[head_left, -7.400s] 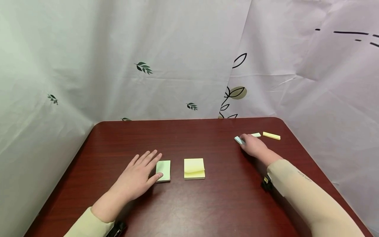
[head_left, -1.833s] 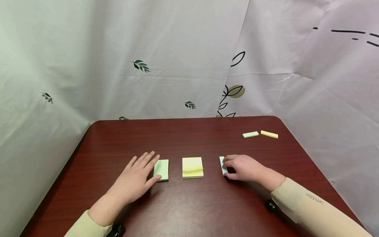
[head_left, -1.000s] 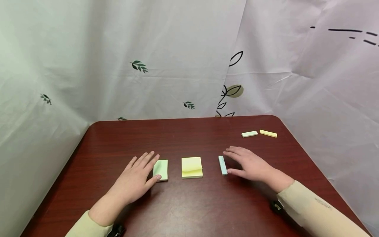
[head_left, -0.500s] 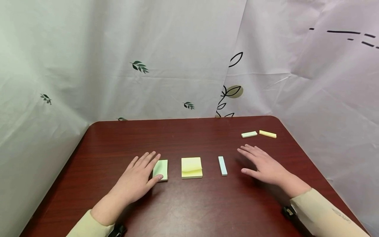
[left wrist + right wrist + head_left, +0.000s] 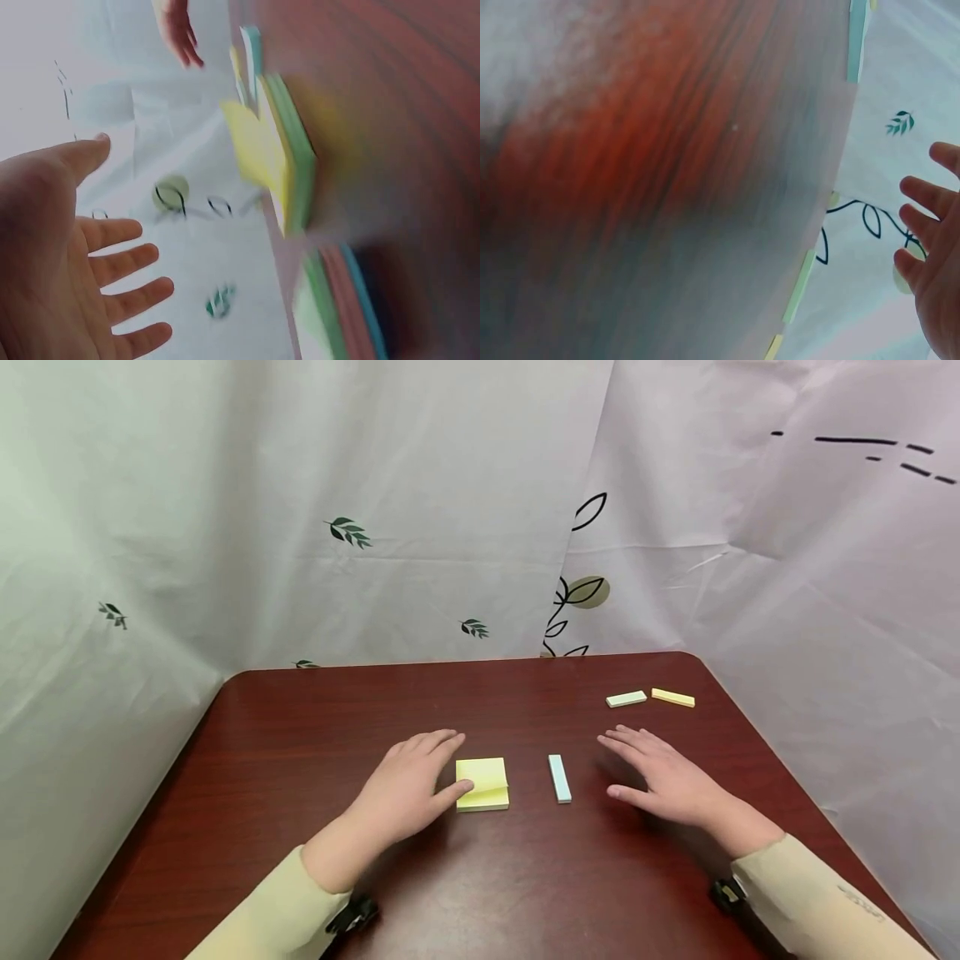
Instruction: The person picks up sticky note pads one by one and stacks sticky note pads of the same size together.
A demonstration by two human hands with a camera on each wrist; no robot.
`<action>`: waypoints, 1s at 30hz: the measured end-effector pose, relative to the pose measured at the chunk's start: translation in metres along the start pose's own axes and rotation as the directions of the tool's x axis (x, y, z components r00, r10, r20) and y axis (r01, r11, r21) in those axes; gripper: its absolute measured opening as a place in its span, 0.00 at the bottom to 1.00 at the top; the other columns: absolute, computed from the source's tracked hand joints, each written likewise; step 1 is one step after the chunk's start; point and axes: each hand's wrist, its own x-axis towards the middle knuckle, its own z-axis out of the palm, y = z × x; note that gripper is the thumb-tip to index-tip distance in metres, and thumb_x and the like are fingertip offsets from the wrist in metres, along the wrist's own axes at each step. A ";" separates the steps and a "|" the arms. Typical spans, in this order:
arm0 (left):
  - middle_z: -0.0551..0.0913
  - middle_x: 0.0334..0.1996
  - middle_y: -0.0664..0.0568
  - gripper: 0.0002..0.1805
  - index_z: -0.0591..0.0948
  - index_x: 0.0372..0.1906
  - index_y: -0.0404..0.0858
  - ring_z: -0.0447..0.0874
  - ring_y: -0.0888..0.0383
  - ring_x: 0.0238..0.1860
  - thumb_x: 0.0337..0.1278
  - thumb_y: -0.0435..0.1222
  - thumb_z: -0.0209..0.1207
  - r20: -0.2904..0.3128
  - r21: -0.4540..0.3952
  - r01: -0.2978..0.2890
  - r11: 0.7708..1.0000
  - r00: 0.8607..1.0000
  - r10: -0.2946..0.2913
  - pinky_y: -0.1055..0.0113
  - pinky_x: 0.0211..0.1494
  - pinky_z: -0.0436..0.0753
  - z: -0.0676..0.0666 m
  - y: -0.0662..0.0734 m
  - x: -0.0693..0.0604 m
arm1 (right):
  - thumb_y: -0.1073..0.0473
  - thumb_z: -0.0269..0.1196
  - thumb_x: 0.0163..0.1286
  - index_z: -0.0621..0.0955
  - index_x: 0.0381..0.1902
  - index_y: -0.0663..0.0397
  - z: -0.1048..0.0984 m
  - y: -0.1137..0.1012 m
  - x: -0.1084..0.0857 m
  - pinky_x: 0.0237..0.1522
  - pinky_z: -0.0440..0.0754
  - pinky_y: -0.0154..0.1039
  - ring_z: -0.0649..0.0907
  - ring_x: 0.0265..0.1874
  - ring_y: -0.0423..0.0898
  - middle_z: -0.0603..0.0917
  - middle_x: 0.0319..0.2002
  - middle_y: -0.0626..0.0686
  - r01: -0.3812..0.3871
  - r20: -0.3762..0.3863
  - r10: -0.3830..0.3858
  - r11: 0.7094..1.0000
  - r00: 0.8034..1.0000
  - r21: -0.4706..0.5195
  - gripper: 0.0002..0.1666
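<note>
In the head view my left hand (image 5: 408, 785) is at the left side of the yellow sticky note pad (image 5: 483, 772), its thumb overlapping the pad's edge. Whether it touches cannot be told; the left wrist view has the fingers spread and holding nothing. The green-topped sticky note pad (image 5: 341, 307), with pink and blue layers, shows only in the left wrist view; my left hand hides it from the head camera. A narrow light-blue sticky note strip pad (image 5: 559, 778) lies right of the yellow pad. Farther right, my right hand (image 5: 667, 781) holds nothing, its fingers extended.
Two more narrow strip pads, one pale green (image 5: 626, 699) and one yellow (image 5: 672, 697), lie near the far right corner of the dark red wooden table (image 5: 360, 702). A white patterned curtain (image 5: 420, 510) hangs behind the table and along its sides.
The light-blue strip pad came from the far right to beside the yellow pad, where my right hand released it and drew back rightward. My left hand has shifted right toward the yellow pad.
</note>
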 end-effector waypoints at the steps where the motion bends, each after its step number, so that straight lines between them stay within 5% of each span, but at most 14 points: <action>1: 0.71 0.68 0.50 0.37 0.70 0.71 0.42 0.69 0.48 0.68 0.65 0.59 0.57 0.004 -0.012 0.002 1.000 1.000 -0.001 0.47 0.68 0.66 0.000 0.005 0.005 | 0.33 0.60 0.67 0.67 0.73 0.50 0.000 0.000 0.001 0.70 0.58 0.58 0.63 0.72 0.55 0.68 0.71 0.56 -0.001 0.004 0.001 1.000 1.000 0.002 0.44; 12: 0.74 0.66 0.50 0.37 0.72 0.70 0.43 0.72 0.49 0.66 0.63 0.60 0.57 0.161 -0.026 0.037 0.999 0.986 -0.032 0.49 0.65 0.71 0.018 0.051 0.050 | 0.33 0.62 0.66 0.68 0.72 0.50 -0.001 -0.001 0.001 0.69 0.59 0.58 0.65 0.72 0.56 0.70 0.70 0.57 0.001 -0.011 -0.001 1.000 1.000 -0.002 0.44; 30: 0.75 0.63 0.51 0.41 0.73 0.69 0.44 0.75 0.50 0.61 0.56 0.65 0.60 0.285 0.104 0.026 0.994 0.957 -0.055 0.52 0.59 0.74 0.058 0.081 0.079 | 0.31 0.61 0.66 0.69 0.72 0.49 -0.001 -0.001 -0.001 0.70 0.58 0.60 0.65 0.71 0.56 0.70 0.70 0.57 -0.035 0.012 0.035 0.999 0.999 0.006 0.45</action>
